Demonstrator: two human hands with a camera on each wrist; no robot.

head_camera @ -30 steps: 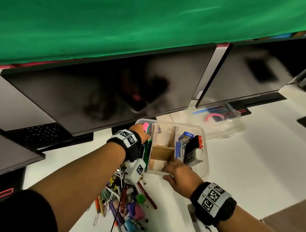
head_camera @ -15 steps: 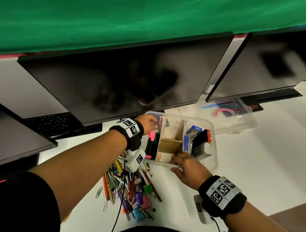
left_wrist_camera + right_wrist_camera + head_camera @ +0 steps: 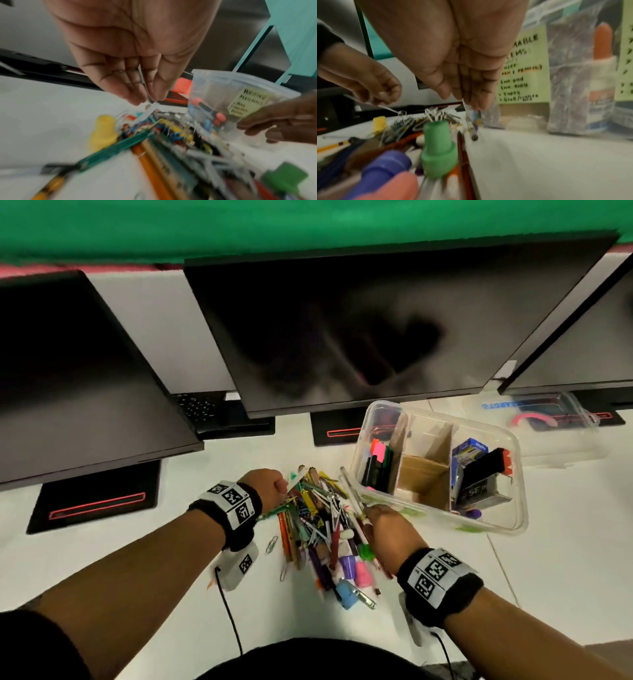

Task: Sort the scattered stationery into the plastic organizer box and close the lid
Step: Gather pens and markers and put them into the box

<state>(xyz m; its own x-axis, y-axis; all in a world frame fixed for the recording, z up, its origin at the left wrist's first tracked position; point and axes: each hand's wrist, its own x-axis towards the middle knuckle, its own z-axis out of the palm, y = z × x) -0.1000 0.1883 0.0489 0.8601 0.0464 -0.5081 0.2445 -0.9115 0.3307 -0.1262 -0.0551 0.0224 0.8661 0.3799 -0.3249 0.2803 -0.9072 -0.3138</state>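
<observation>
The clear plastic organizer box (image 3: 519, 491) stands open on the white desk, with cardboard dividers inside. Highlighters (image 3: 378, 463) fill its left compartment and boxed items (image 3: 479, 484) its right one. A pile of scattered pens, pencils and clips (image 3: 318, 529) lies left of the box. My left hand (image 3: 279, 486) is at the pile's far left edge and pinches a thin clear pen (image 3: 385, 107) between thumb and fingers (image 3: 135, 97). My right hand (image 3: 371, 513) hovers over the pile's right side, beside the box, and pinches a slim pen (image 3: 470, 121) that hangs from its fingertips (image 3: 477, 104).
The box's clear lid (image 3: 561, 446) lies behind it at the right. Three dark monitors (image 3: 359, 337) overhang the back of the desk on black stands (image 3: 96, 501). A green cap (image 3: 438, 148) and a purple cap (image 3: 385, 166) lie at the pile's near end.
Both hands have left the organizer box and dropped to the pile, where each now pinches a pen. The view has swung left, so the box sits further right.
</observation>
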